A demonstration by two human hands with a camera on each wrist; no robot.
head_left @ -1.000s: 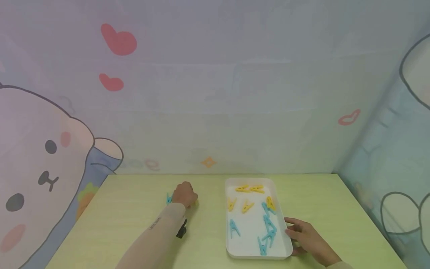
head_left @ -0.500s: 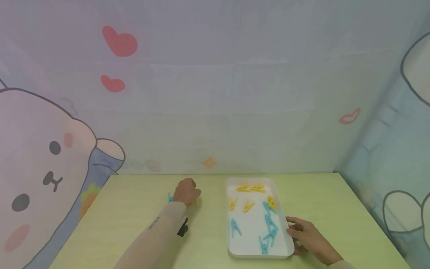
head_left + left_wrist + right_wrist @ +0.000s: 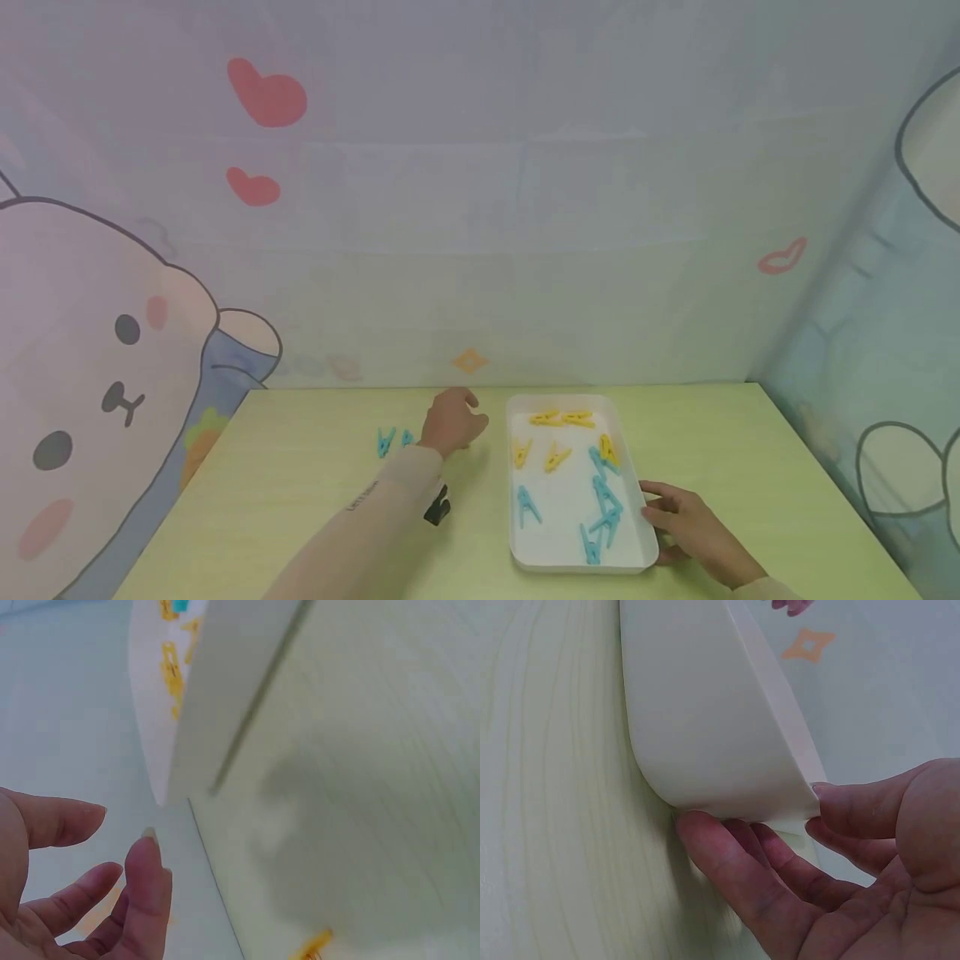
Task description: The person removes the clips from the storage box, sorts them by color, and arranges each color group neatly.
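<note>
My left hand (image 3: pixel 452 422) hovers over the table between two blue clothespins (image 3: pixel 386 442) and a white tray (image 3: pixel 512 500). In the left wrist view, its fingers (image 3: pixel 146 892) are loosely bent with a gap to the thumb and nothing between them. A yellow clothespin (image 3: pixel 313 946) lies on the table at the bottom of that view, partly cut off. At the tray's near right corner, my right hand (image 3: pixel 690 529) holds the tray, thumb at the rim and fingers against the outer wall. Inside the tray lie several yellow clothespins (image 3: pixel 556 457) and several blue clothespins (image 3: pixel 592 546).
The pale green wood-grain table (image 3: pixel 270 475) ends at a printed cloth backdrop (image 3: pixel 525 250). More of this cloth hangs at both sides. The tray's raised walls stand right of the left hand.
My left hand has moved right, towards the tray, and its fingers have spread. Two blue clothespins now show more fully behind it. The right hand and the tray's contents stay as they were.
</note>
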